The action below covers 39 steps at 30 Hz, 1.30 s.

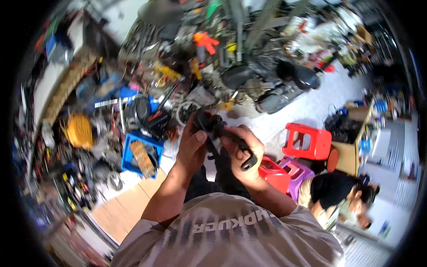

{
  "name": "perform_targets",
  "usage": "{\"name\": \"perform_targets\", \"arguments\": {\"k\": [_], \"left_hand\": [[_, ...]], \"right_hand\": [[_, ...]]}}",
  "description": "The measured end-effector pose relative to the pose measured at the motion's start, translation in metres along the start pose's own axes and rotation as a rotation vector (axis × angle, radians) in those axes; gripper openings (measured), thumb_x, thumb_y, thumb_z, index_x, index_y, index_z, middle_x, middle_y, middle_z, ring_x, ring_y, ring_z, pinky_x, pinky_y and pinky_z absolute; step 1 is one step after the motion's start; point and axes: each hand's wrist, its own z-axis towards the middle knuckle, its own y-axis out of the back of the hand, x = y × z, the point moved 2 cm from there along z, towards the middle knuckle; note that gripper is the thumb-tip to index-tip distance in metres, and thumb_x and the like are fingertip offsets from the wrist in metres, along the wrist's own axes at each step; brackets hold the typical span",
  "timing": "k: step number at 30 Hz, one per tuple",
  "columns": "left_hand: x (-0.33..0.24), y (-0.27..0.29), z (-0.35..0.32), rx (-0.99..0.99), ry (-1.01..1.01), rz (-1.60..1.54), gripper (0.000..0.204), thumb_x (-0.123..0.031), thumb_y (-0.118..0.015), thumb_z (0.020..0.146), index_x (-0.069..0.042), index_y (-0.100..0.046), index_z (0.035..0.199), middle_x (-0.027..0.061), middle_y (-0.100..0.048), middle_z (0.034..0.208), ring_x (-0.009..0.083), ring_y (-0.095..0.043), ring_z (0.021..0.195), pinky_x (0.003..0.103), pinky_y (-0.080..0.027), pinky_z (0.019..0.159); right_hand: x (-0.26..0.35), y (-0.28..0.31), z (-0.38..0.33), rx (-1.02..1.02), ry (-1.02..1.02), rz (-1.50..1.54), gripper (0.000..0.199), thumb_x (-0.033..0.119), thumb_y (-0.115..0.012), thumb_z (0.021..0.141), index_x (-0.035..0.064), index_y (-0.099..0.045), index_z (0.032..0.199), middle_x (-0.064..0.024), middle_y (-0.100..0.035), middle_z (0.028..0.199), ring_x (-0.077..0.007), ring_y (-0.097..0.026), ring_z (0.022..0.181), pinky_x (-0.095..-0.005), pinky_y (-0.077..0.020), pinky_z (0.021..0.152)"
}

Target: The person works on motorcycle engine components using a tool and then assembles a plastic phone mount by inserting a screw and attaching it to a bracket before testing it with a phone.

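In the head view, both hands meet near the middle of the picture around a black mechanical part (221,133), a dark, lumpy piece with a rounded loop-like end at its lower right, blurred so its exact kind cannot be told. The left hand (192,144) wraps the part's upper left end, fingers curled behind it and the thumb pressed on its front. The right hand (243,153) closes over the lower right stretch, fingers folded round it. The part is held in the air above the person's lap, in front of a grey shirt (222,231). Below and left of the hands lies a blue crate (129,153) among cluttered tools, with a yellow coil (80,130) further left. To the right stand a red plastic stool (307,141) and a purple stool (296,171), and a red container (275,173) sits just beside the right wrist. Another person (342,196) in dark clothing crouches at the lower right.
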Motion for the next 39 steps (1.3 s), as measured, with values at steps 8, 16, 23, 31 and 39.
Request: {"name": "perform_targets", "arguments": {"k": [8, 16, 23, 31, 39], "left_hand": [[0.051, -0.180, -0.035, 0.429, 0.112, 0.362, 0.104, -0.083, -0.065, 0.079, 0.000, -0.048, 0.139, 0.0147, -0.063, 0.119, 0.0143, -0.062, 0.084, 0.028, -0.054, 0.073], [0.197, -0.293, -0.130, 0.590, 0.261, 0.491, 0.052, -0.049, -0.052, 0.105, -0.003, -0.056, 0.130, 0.0147, -0.068, 0.110, 0.0142, -0.062, 0.080, 0.027, -0.052, 0.070], [0.312, -0.340, -0.225, 0.671, 0.699, 0.449, 0.037, -0.033, -0.055, 0.106, -0.001, -0.058, 0.125, 0.0146, -0.065, 0.112, 0.0253, -0.068, 0.093, 0.040, -0.059, 0.079], [0.379, -0.368, -0.289, 0.836, 0.850, 0.516, 0.032, -0.023, -0.064, 0.103, -0.004, -0.054, 0.126, 0.0194, -0.070, 0.114, 0.0284, -0.072, 0.103, 0.038, -0.063, 0.084], [0.421, -0.395, -0.306, 1.052, 0.883, 0.469, 0.040, -0.025, -0.071, 0.098, -0.005, -0.053, 0.127, 0.0169, -0.071, 0.113, 0.0301, -0.072, 0.105, 0.042, -0.061, 0.091]], "right_hand": [[0.113, 0.129, -0.091, -0.374, -0.180, 0.222, 0.022, 0.006, -0.072, 0.096, -0.0034, -0.071, 0.116, -0.0071, -0.076, 0.102, -0.0126, -0.069, 0.094, -0.0272, -0.0537, 0.084], [0.142, 0.258, -0.231, -0.701, -0.160, 0.528, 0.029, 0.023, -0.073, 0.097, 0.0004, -0.072, 0.116, 0.0023, -0.067, 0.087, -0.0047, -0.053, 0.076, -0.0234, -0.0420, 0.067], [0.151, 0.363, -0.372, -0.726, -0.134, 0.555, 0.029, 0.022, -0.070, 0.098, 0.0014, -0.072, 0.118, 0.0030, -0.063, 0.080, -0.0042, -0.051, 0.069, -0.0228, -0.0403, 0.062], [0.161, 0.394, -0.456, -0.981, -0.023, 0.567, 0.027, 0.014, -0.068, 0.100, -0.0008, -0.070, 0.123, -0.0021, -0.070, 0.095, -0.0051, -0.061, 0.084, -0.0234, -0.0497, 0.074], [0.176, 0.393, -0.499, -1.186, -0.027, 0.288, 0.029, 0.006, -0.064, 0.098, -0.0012, -0.065, 0.126, -0.0045, -0.070, 0.106, -0.0090, -0.064, 0.092, -0.0234, -0.0508, 0.080]]}}
